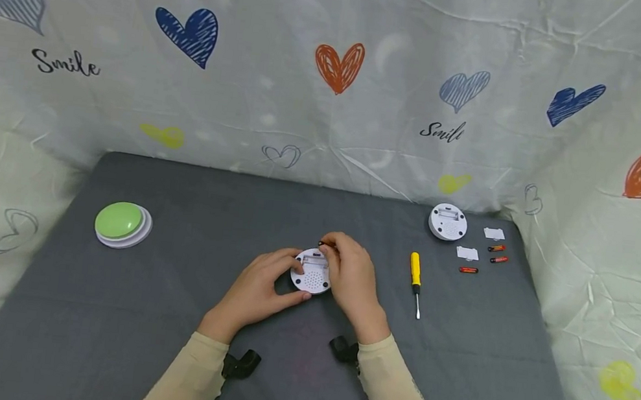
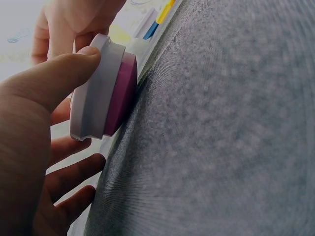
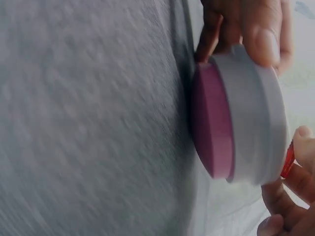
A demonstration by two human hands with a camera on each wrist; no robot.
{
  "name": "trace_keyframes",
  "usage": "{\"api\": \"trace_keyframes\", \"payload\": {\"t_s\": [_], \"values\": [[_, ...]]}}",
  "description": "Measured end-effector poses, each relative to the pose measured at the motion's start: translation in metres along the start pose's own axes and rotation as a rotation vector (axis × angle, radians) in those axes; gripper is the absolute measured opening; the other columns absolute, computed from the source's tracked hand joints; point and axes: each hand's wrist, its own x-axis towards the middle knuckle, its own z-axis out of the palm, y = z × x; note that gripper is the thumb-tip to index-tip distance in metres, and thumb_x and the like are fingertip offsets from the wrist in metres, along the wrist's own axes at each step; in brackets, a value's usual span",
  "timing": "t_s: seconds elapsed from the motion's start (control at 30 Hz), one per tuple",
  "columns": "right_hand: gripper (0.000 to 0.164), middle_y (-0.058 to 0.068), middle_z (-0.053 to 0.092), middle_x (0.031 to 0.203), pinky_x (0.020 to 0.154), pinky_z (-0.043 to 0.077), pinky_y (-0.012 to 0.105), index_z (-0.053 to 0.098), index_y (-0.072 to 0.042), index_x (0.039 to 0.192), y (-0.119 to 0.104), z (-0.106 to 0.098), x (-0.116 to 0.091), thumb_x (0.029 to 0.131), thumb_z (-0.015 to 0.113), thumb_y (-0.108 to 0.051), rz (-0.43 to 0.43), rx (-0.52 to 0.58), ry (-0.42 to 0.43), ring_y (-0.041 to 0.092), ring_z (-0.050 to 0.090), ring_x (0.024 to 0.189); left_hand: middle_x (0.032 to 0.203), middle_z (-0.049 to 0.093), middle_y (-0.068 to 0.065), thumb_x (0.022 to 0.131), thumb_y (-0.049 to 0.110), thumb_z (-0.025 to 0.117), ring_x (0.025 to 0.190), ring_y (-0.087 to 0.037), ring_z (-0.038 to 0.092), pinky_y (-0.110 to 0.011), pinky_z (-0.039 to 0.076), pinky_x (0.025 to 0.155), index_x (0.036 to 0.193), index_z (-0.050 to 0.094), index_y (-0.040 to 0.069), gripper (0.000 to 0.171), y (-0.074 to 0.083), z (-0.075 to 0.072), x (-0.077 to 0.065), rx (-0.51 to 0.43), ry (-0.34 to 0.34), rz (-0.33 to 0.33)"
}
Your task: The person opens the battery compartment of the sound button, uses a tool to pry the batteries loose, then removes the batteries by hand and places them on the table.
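A white round push button [image 1: 312, 282] lies face down on the cloth, its speaker holes and open battery slot facing up. Its magenta cap [image 2: 122, 93] shows underneath in the left wrist view. My left hand [image 1: 262, 282] grips the push button by its rim, thumb at the near edge and a fingertip at the battery slot. My right hand [image 1: 354, 282] is at the far right of the rim. Between its thumb and fingers it pinches a small red battery [image 3: 289, 161], seen beside the white base in the right wrist view.
To the right lie a yellow-handled screwdriver [image 1: 415, 275], a second upturned push button [image 1: 447, 229], white battery covers [image 1: 467, 254] and several red batteries [image 1: 468, 269]. A green-capped push button [image 1: 120, 221] stands at the left. A printed curtain [image 1: 272, 100] hangs behind the grey cloth [image 1: 209, 198].
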Motion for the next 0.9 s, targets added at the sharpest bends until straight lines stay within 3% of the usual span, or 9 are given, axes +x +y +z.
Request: {"api": "trace_keyframes", "payload": {"t_s": [0.13,0.27,0.33,0.53,0.7,0.9], "values": [[0.014,0.004,0.074,0.11,0.074,0.059,0.037,0.072,-0.01,0.12,0.005,-0.007,0.0,0.111,0.067,-0.019,0.007,0.075,0.021,0.016,0.069,0.088,0.154,0.062,-0.01,0.09,0.041,0.094,0.136,-0.035,0.062,-0.061,0.048,0.114,0.119,0.072,0.02,0.042,0.001,0.0,0.0,0.005,0.012,0.01],[0.014,0.007,0.073,0.114,0.079,0.062,0.038,0.071,-0.007,0.123,0.01,-0.016,0.0,0.11,0.068,-0.013,-0.026,0.061,0.015,0.019,0.072,0.094,0.153,0.062,-0.009,0.09,0.041,0.094,0.136,-0.034,0.062,-0.06,0.048,0.113,0.118,0.072,0.021,0.041,0.001,0.001,0.001,0.009,0.009,0.007],[0.022,0.008,0.073,0.117,0.082,0.063,0.039,0.071,-0.007,0.131,0.014,-0.02,0.001,0.11,0.067,-0.009,-0.054,0.032,0.013,0.021,0.073,0.099,0.153,0.062,-0.009,0.09,0.042,0.094,0.136,-0.034,0.062,-0.059,0.048,0.114,0.117,0.071,0.021,0.041,0.0,0.001,0.001,0.012,0.007,0.001],[0.042,0.01,0.069,0.118,0.076,0.06,0.036,0.069,-0.013,0.149,0.024,-0.033,0.003,0.11,0.062,0.002,-0.101,-0.015,0.002,0.019,0.067,0.09,0.153,0.063,-0.008,0.09,0.042,0.094,0.136,-0.033,0.062,-0.058,0.048,0.115,0.117,0.071,0.021,0.041,0.0,0.001,0.001,0.013,0.007,-0.006],[0.043,0.014,0.069,0.117,0.074,0.06,0.036,0.069,-0.006,0.146,0.033,-0.046,0.003,0.105,0.067,0.006,-0.012,-0.005,0.031,0.02,0.066,0.086,0.153,0.063,-0.006,0.089,0.042,0.094,0.136,-0.032,0.062,-0.057,0.048,0.115,0.117,0.071,0.021,0.041,0.0,0.001,0.001,0.005,0.008,-0.015],[0.045,0.016,0.067,0.113,0.067,0.062,0.036,0.064,0.005,0.144,0.048,-0.069,-0.001,0.1,0.072,0.009,0.135,0.033,0.104,0.022,0.074,0.079,0.153,0.062,-0.005,0.089,0.042,0.094,0.137,-0.03,0.061,-0.056,0.048,0.115,0.117,0.071,0.022,0.041,0.001,0.001,0.001,-0.002,0.01,-0.013]]}}
